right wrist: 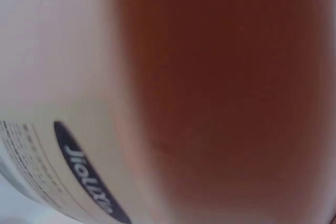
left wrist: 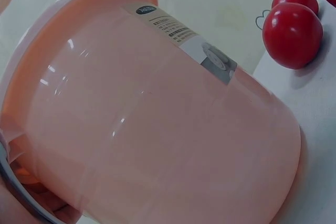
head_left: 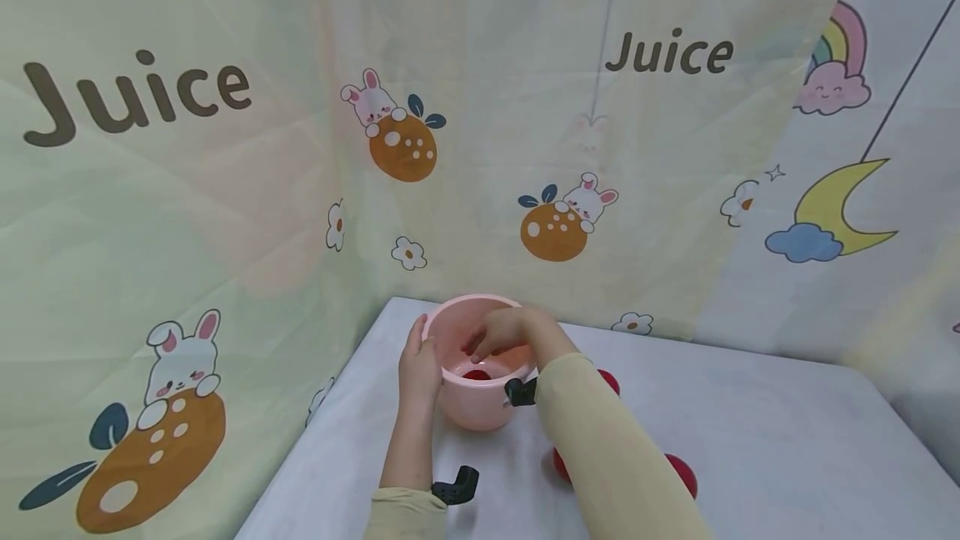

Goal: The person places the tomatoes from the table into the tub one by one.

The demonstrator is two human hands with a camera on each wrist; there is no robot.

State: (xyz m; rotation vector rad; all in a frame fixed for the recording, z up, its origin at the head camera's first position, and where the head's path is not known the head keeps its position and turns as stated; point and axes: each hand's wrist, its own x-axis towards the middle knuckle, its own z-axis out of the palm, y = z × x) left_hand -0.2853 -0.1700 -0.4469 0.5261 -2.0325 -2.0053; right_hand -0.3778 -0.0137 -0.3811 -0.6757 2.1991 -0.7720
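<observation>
A pink plastic bucket (head_left: 480,403) stands upright on the table, with part of a red thing (head_left: 476,375), likely a tomato, showing at its bottom. My left hand (head_left: 420,369) grips the bucket's left side at the rim. Over the rim from the right reaches my right hand (head_left: 501,332), its fingers loosely bent inside the bucket; nothing can be made out in them. In the right wrist view the bucket's printed label (right wrist: 86,174) shows beside a blurred brown-red area, and those fingers are hidden.
Red tomatoes lie on the white table right of the bucket: one tomato (head_left: 609,382) behind the right sleeve, another tomato (head_left: 562,465) at its left edge, a third tomato (head_left: 682,475) at its right. Printed cloth walls (head_left: 480,215) rise behind and to the left.
</observation>
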